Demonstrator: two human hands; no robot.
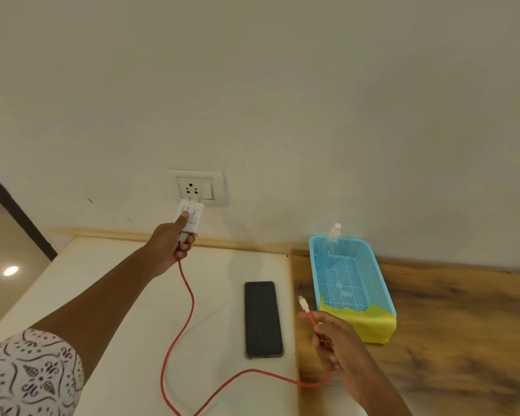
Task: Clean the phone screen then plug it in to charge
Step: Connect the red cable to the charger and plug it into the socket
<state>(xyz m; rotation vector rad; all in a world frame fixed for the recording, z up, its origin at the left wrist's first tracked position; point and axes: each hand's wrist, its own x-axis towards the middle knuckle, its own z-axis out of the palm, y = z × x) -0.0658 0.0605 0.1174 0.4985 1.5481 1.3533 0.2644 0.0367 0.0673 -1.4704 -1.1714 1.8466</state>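
Observation:
A black phone (pixel 263 319) lies screen up on the pale table top (pixel 126 295). My left hand (pixel 170 244) grips a white charger adapter (pixel 191 216), held up just below the wall socket (pixel 195 187), its prongs close to the socket holes. A red cable (pixel 180 331) runs from the adapter, loops across the table and reaches my right hand (pixel 332 340). That hand pinches the cable near its white plug end (pixel 303 304), to the right of the phone.
A blue perforated basket (pixel 370 265) stands on the wooden surface (pixel 463 325) at the right, holding a clear spray bottle (pixel 330 244) with a yellow cloth (pixel 370 322) draped over its near end. A switch sits beside the socket. The table's left edge drops to the floor.

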